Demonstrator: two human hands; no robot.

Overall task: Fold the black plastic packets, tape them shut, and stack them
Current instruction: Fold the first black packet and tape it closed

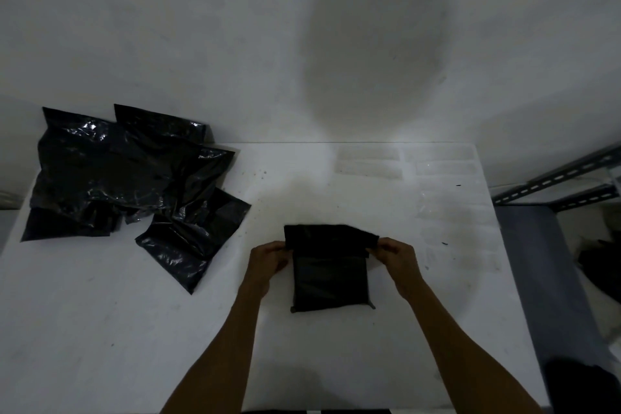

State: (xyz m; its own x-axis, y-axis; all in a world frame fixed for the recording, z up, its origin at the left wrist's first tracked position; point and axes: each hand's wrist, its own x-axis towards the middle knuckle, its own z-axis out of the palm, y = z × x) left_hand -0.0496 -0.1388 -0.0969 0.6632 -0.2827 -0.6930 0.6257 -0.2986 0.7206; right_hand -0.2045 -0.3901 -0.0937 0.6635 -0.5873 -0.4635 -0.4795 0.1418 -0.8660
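Both hands pinch the packet [331, 276]'s far flap, left hand [268, 257] and right hand [393, 254] at opposite ends; its long axis seemingly runs away from the person.

Packing workroom — white table [100, 329], slotted steel shelving [557, 185], bare wall [168, 27].

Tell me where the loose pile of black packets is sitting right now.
In the head view, the pile of black packets lies at the far left corner of the white table, left of the packet being folded at the centre.
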